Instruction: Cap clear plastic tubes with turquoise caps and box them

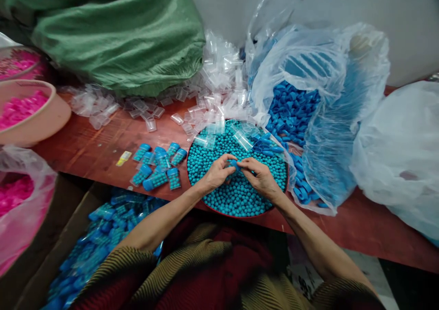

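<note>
Over a round red-rimmed tray full of small teal balls point(236, 198), my two hands meet at a blue cap point(234, 165). My left hand point(219, 172) is closed on it from the left, thumb and fingers pinching. From the right, the fingertips of my right hand point(258, 175) pinch it too. Whether a clear tube sits beneath the cap is hidden by my fingers. Clear plastic tubes point(243, 138) and several blue caps point(265, 145) lie on the balls at the tray's far side. Left of the tray rests a group of filled, blue-capped tubes point(159, 166).
Loose clear tubes point(219, 95) are heaped behind the tray, beside a green sack point(120, 40). A plastic bag of blue caps point(295, 111) stands right. Below the table's left edge is a box of filled tubes point(103, 237). A tub of pink pieces point(51, 111) sits far left.
</note>
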Tool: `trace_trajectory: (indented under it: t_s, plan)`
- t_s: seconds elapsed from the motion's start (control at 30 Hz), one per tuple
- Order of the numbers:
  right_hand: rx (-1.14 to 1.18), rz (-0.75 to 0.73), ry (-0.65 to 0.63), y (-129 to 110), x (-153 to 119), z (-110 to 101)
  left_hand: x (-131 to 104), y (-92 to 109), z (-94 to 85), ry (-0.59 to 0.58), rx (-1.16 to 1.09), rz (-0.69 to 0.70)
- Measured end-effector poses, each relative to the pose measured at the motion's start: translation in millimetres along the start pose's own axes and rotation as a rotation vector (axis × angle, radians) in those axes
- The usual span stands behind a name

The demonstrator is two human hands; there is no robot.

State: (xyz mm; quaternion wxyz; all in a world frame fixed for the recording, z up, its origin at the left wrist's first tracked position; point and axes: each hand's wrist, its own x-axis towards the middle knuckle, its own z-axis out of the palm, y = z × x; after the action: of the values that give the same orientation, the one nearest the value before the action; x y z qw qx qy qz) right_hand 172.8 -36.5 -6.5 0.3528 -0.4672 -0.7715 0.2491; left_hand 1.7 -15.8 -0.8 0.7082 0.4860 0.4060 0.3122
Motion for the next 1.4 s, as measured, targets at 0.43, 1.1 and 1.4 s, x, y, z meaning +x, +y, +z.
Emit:
trace_trajectory:
  t_s: [0.43, 1.1, 1.4]
  plan:
    - [0.176, 0.302, -0.006, -5, -18, -15, -9, 0, -7.8, 0.064, -0.055, 0.023]
    - [0.022, 0.075, -0.050, -27, -5, -3, -17, 3, 2.8, -0.061, 0.143, 0.176]
    - [-0.434, -0.086, 0.062, -35, -12, 27, -19, 1, 13.3, 0.093, 0.093, 0.163]
